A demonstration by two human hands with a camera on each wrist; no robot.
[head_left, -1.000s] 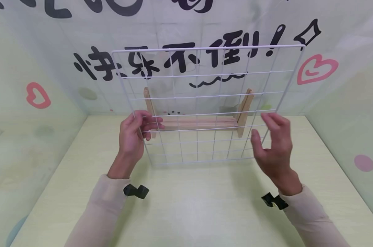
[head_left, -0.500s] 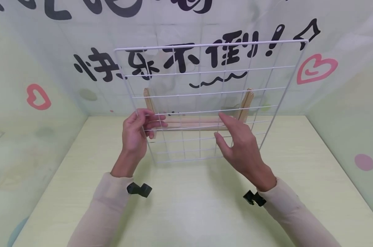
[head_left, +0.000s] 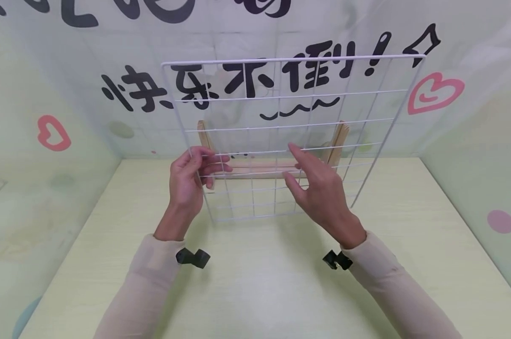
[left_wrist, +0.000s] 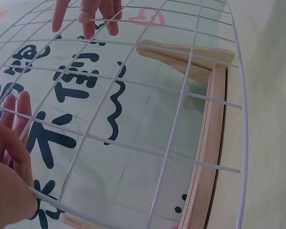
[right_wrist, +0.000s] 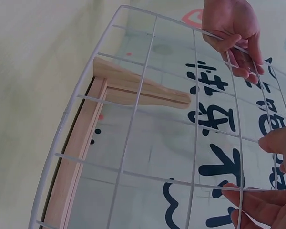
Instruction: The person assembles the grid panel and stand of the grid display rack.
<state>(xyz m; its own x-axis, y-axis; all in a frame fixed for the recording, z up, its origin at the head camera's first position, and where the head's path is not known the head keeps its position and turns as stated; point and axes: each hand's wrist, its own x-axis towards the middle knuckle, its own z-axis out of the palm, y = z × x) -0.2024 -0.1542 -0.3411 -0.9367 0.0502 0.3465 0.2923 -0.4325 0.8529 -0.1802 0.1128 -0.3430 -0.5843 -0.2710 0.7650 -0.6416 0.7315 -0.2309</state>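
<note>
A white wire grid panel (head_left: 293, 59) stands tilted before me, its top edge up against the backdrop in the head view. My left hand (head_left: 187, 179) holds its left side, with fingers curled round the edge wire and reaching behind. My right hand (head_left: 321, 190) is at the panel's lower right middle, thumb and fingers spread apart. Some right fingertips (right_wrist: 252, 202) lie behind the wires in the right wrist view; whether they touch is unclear. Behind the panel is a wooden stand (head_left: 341, 134) with two uprights and a crossbar (right_wrist: 76, 152).
The pale tabletop (head_left: 255, 282) spreads out in front of the panel. A backdrop (head_left: 154, 132) with black lettering and a pink heart (head_left: 435, 93) closes off the rear, and patterned sheets (head_left: 484, 165) flank both sides.
My right hand has left the panel's right edge and moved left to its lower middle. The panel has shifted slightly right and up, with my left hand still holding it.
</note>
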